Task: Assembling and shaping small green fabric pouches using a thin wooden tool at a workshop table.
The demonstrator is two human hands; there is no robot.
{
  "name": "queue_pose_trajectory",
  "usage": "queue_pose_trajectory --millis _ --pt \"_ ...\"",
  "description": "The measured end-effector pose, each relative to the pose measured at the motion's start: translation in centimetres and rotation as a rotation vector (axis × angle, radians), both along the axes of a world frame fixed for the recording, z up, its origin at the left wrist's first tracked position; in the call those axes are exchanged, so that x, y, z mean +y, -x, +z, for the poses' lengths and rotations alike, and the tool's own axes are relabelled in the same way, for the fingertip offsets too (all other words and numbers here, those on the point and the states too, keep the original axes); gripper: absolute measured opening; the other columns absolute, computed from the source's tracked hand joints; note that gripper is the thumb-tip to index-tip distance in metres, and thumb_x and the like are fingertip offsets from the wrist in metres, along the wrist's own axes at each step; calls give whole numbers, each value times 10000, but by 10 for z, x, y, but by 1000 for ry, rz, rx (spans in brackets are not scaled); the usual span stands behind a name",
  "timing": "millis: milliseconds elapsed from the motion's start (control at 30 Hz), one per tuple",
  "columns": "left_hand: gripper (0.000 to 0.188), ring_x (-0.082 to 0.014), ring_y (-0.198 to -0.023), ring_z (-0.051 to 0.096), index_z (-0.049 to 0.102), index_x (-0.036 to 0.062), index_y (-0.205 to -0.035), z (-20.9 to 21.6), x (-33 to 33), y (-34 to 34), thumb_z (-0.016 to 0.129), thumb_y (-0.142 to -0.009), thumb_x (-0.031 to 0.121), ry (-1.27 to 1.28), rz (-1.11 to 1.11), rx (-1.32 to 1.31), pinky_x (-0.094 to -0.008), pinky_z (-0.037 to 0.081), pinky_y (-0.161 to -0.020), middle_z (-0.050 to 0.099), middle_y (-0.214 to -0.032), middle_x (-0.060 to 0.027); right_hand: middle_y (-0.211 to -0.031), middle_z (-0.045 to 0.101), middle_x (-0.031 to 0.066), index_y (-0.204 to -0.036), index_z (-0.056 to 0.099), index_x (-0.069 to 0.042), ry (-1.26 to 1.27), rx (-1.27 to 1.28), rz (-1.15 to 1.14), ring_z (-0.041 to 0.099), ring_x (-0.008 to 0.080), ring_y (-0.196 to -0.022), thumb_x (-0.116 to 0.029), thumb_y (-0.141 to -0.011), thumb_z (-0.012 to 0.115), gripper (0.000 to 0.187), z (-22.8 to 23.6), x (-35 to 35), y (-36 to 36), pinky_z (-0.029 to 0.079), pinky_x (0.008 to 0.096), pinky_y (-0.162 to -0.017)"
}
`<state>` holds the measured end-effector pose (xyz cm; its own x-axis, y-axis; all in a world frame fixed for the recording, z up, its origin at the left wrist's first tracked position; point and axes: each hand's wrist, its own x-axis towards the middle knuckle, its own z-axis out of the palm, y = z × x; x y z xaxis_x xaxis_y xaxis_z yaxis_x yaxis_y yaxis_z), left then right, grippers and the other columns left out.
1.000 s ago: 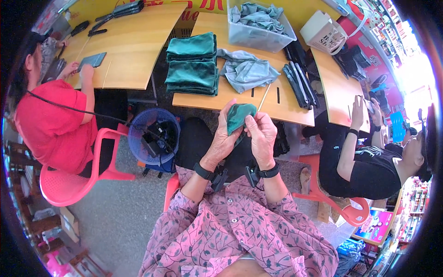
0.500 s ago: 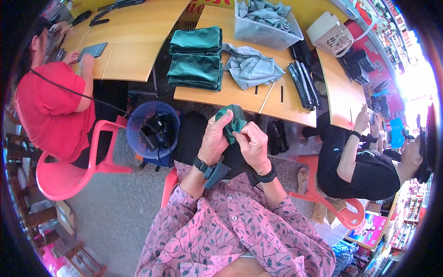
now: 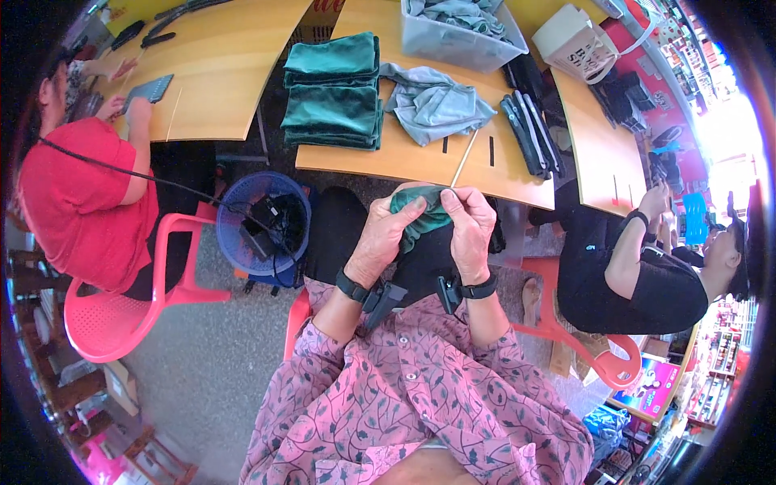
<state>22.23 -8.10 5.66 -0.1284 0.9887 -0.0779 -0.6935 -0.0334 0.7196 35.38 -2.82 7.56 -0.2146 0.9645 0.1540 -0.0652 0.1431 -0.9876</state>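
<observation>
— Green cloth, bunched up small: who has it?

— Both of the person's own hands. The left hand is closed around its left side, thumb pressed over the top fold. The right hand is closed on its right side, fingertips pinched at the upper edge. The cloth sits between the two palms, held up above the lap, just in front of the near edge of the wooden table.

— Anything else in that pinch?

— A thin pale stick runs from the right fingertips up across the table edge. Whether the fingers actually grip it, I cannot tell.

— And on the wrists?

— A black band on each, with small black devices hanging just below them, against the pink patterned shirt.

— What lies on the table beyond?

— A stack of folded green cloths, and just beside it to the right a crumpled grey cloth. Further right, a row of dark folded pieces. Behind, a clear plastic bin with more grey cloth in it.

— Below the table?

— A blue basket with black gear inside, left of the person's knees.

— Other people?

— One in a red shirt on a pink chair at the left, hands on a second table. Another in black sits at the right.
</observation>
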Motion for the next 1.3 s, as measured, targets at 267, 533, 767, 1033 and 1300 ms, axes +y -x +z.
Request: queue_pose_trajectory --millis 267,533,767,1033,1300 --pt "234 -91 -853 640 674 -29 -1112 -8 2 -5 668 -917 100 55 64 63 -239 526 -796 703 -993 -47 -764 594 -46 -848 646 -1 84 16 -79 474 29 -695 -98 -919 672 123 -2 3 0 390 191 -630" --pt "200 -82 -819 640 691 -26 -1057 -17 4 -7 710 -870 43 115 153 16 -237 536 -769 710 -949 -44 -755 593 -45 -842 654 2 122 16 -72 475 31 -689 -112 -908 690 137 -22 10 0 397 199 -626" --pt "208 -83 -799 642 689 -29 -1040 -19 6 -8 733 -851 46 172 272 308 -242 543 -748 711 -933 -44 -724 582 -41 -818 652 6 72 -71 -102 475 37 -677 -117 -903 694 156 -23 11 1 403 212 -606" --pt "248 -126 -906 659 659 -23 -1110 -19 8 -2 682 -910 122 104 19 -135 -271 528 -850 700 -1009 -54 -722 608 -30 -806 657 12 113 -95 -86 501 38 -675 -94 -895 687 142 -20 15 2 420 211 -615" --pt "359 -167 -1076 617 570 -25 -1272 -27 4 -15 611 -955 140 71 -147 -402 -300 485 -965 644 -1174 -74 -723 637 -19 -805 660 15 100 -113 -82 537 34 -677 -80 -885 687 127 -16 23 -1 452 214 -622"
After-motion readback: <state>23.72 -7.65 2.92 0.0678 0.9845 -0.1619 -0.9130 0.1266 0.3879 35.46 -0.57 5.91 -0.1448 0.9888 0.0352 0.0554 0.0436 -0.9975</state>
